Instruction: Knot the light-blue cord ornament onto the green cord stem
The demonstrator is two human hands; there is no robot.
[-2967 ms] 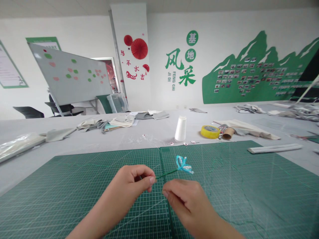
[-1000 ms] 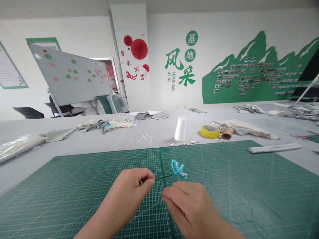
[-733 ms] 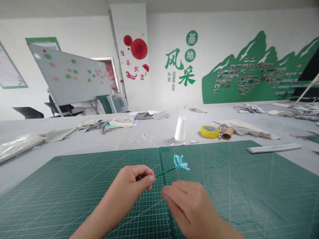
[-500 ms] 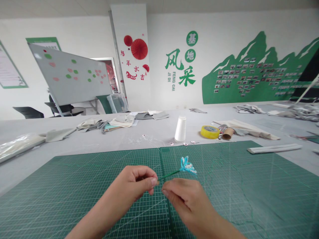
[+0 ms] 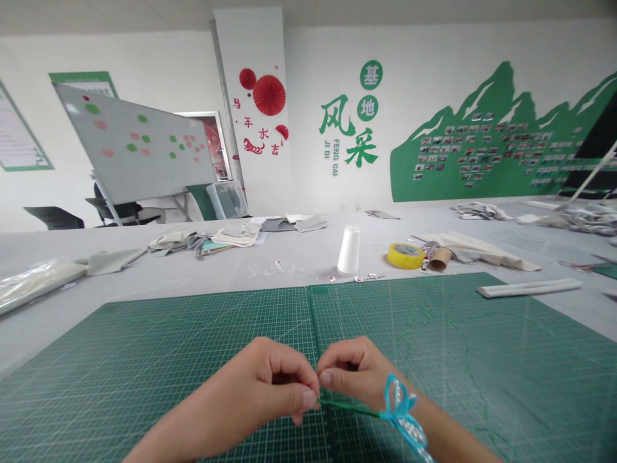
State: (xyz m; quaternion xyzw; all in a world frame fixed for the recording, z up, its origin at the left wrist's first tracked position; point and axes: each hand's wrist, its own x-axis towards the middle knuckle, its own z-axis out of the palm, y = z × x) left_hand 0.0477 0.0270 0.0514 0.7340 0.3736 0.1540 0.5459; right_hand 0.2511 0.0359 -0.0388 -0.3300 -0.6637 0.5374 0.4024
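Note:
My left hand (image 5: 272, 386) pinches the end of a green stem between thumb and forefinger. The stem (image 5: 357, 408) points right and slightly down, and its blue flower (image 5: 409, 427), with pearly white beads on the petals, lies in front of my right wrist. Close beside those fingertips, my right hand (image 5: 357, 370) has its thumb and forefinger pressed together above the stem. What it pinches is too fine to make out. Both hands are over a green gridded cutting mat (image 5: 216, 334). Green thread (image 5: 470, 350) trails in loops across the mat's right part.
Behind the mat stands a white thread cone (image 5: 349, 251). Right of it are a yellow tape roll (image 5: 405, 256) and a brown cardboard tube (image 5: 440, 259). A rolled pale cloth (image 5: 530, 289) lies over the mat's right back edge. Cloth scraps (image 5: 236, 234) are spread along the table's back.
The flower has swung from beyond my right hand, pointing up, to the near side, pointing down right. My right hand has risen to the far side of the stem; my left has shifted slightly nearer.

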